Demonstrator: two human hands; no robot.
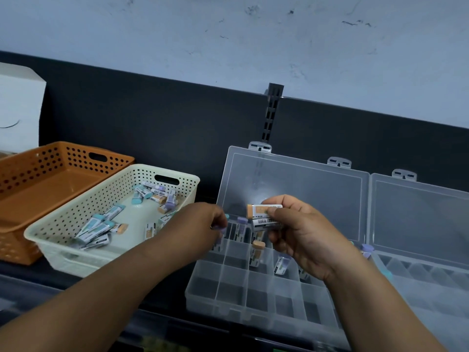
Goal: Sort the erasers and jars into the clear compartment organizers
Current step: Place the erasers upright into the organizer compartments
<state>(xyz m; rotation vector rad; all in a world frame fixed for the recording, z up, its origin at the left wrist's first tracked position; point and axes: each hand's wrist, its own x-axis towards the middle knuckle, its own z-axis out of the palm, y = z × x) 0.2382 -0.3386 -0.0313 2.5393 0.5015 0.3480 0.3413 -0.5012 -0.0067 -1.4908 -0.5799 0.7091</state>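
Note:
My right hand (302, 235) holds two sleeved erasers (264, 214), an orange-ended one on top, above the back row of the open clear organizer (228, 290). My left hand (200, 224) pinches a purple-ended eraser (221, 232) at the organizer's back left compartments. Several erasers (256, 252) stand on end in the back compartments. The cream basket (76, 260) on the left contains several loose erasers (96, 229). No jars are visible.
An orange basket (38, 184) with nothing in it sits behind the cream one. A second open clear organizer (431, 288) lies at the right with erasers at its near-left corner. A white box (20, 110) stands far left. Both lids lean against the dark back panel.

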